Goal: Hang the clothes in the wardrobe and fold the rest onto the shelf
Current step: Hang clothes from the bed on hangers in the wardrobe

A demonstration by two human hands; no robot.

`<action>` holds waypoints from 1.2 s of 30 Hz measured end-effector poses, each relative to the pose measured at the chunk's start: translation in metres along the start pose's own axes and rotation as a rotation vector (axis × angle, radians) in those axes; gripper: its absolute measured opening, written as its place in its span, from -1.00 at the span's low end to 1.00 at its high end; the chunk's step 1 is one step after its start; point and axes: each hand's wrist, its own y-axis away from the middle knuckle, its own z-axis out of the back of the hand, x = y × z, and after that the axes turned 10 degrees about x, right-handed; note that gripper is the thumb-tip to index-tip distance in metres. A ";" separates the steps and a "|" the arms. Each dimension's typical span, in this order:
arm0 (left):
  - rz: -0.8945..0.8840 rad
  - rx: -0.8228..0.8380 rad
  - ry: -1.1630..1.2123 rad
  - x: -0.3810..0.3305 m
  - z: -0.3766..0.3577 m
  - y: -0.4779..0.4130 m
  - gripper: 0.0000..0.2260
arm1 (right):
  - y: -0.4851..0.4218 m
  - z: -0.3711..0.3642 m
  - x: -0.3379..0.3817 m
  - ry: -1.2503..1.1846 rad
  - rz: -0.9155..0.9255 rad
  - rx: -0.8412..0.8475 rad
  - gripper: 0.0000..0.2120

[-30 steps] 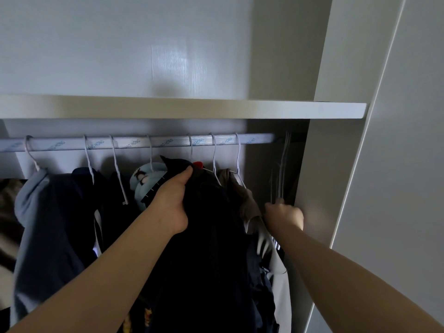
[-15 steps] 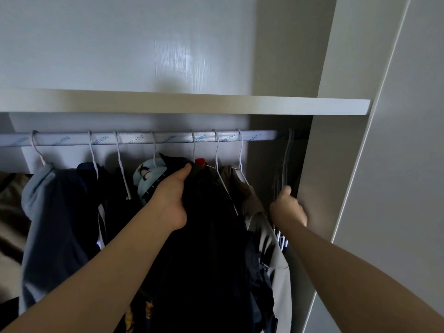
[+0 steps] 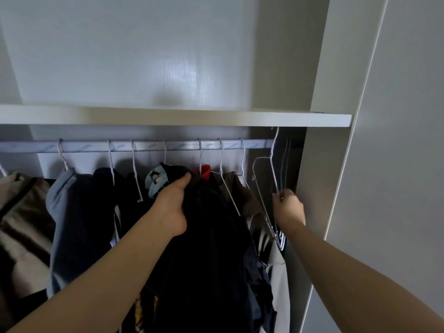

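Nearest us, in the lower centre of the frame, our left hand (image 3: 171,207) has its fingers clenched round the top of the dark garment (image 3: 209,248). The thumb lies on top, and the cloth is bunched against the clothes already hung.

Right of centre, our right hand (image 3: 288,207) pinches the wire of an empty hanger (image 3: 271,162), fingers curled on it. Its hook sits up by the right end of the rail (image 3: 149,146), just under the shelf (image 3: 216,118). We cannot tell whether the hook is clear of the rail.

The step in hand, as we judge it, is freeing that hanger for the garment. We should lift the hook straight up and out, away from the spare hangers (image 3: 286,155) just beside it at the far right, since thin wire tangles easily. Then we bring it down to the left hand and feed in one shoulder at a time. We should support the heavy cloth so it does not slide off.
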 end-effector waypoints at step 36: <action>-0.081 -0.202 0.018 0.063 -0.028 0.306 -0.72 | 0.393 0.087 -0.045 -0.378 0.093 0.344 -0.66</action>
